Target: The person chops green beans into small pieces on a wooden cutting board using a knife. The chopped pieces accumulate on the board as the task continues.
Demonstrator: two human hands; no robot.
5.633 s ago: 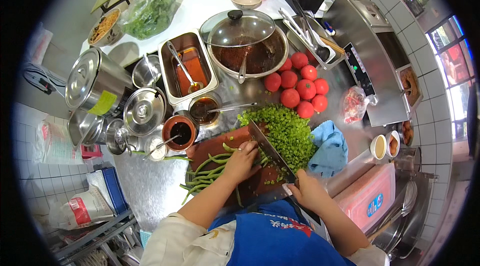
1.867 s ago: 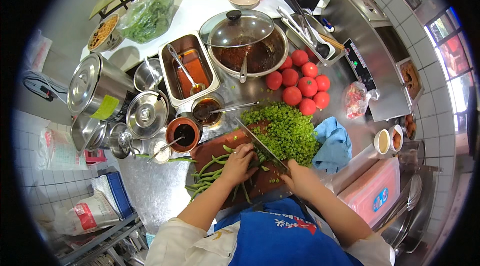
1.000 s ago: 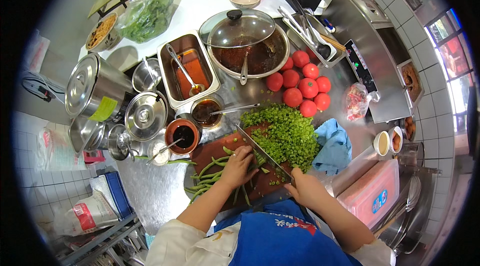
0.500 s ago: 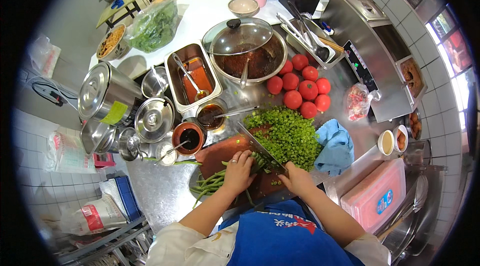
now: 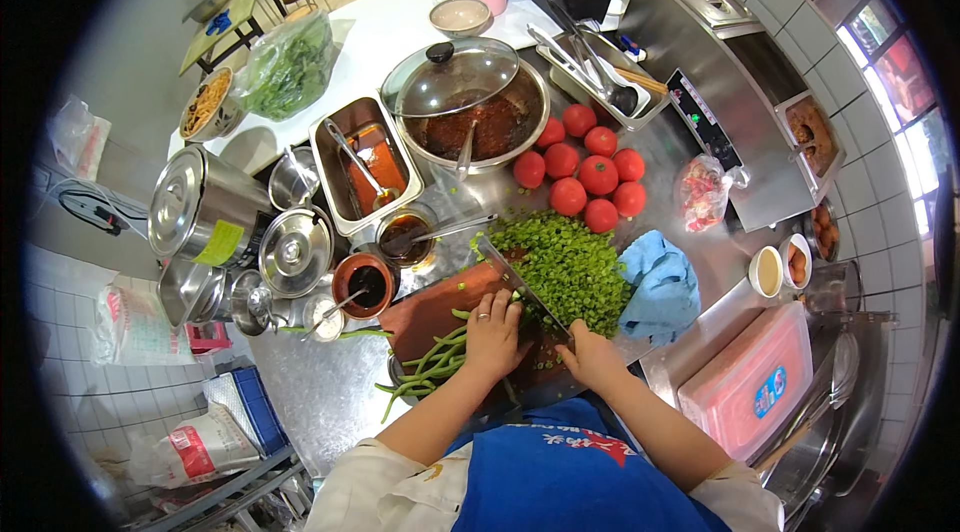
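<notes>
My left hand [image 5: 493, 332] presses down on a bundle of long green beans [image 5: 428, 367] lying on a brown wooden cutting board [image 5: 430, 310]. My right hand [image 5: 590, 357] grips the handle of a cleaver [image 5: 520, 282] whose blade stands on the board just right of my left fingers. A large heap of chopped green bean pieces [image 5: 565, 267] lies on the steel counter right of the blade.
Several red tomatoes [image 5: 585, 167], a blue cloth [image 5: 660, 287], a lidded pan of sauce [image 5: 470, 102], a steel tray with a spoon [image 5: 362, 162], small sauce bowls [image 5: 365, 282], steel lidded pots [image 5: 200, 207] and a pink box [image 5: 750, 382] crowd the counter [image 5: 320, 392].
The view has shifted slightly. Both hands stay at the board, the cleaver moving up and down a little over the beans; the chopped heap looks the same.
</notes>
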